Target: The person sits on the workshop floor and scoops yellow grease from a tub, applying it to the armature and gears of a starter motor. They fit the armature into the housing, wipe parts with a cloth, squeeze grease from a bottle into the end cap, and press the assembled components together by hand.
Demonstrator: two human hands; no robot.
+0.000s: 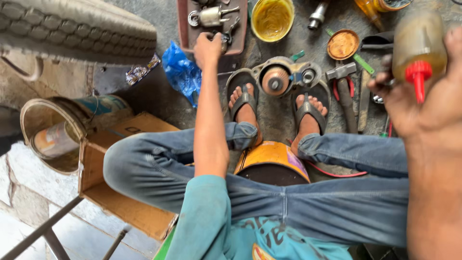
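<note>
My left hand (208, 48) reaches forward over a reddish tray (185, 29) of metal parts, its fingers closed on a small metal piece at the tray's near edge. My right hand (423, 91) is raised close to the camera and grips a plastic squeeze bottle (417, 45) with a red nozzle pointing down. A round metal motor part (281, 77) lies on the ground between my two sandalled feet.
A tyre (77, 29) lies at the upper left, with a blue plastic bag (182, 72) beside it. A yellow tub (272, 18), a small orange dish (343, 44) and a hammer (342, 79) lie ahead. A cardboard box (103, 192) and a round can (50, 132) sit at my left.
</note>
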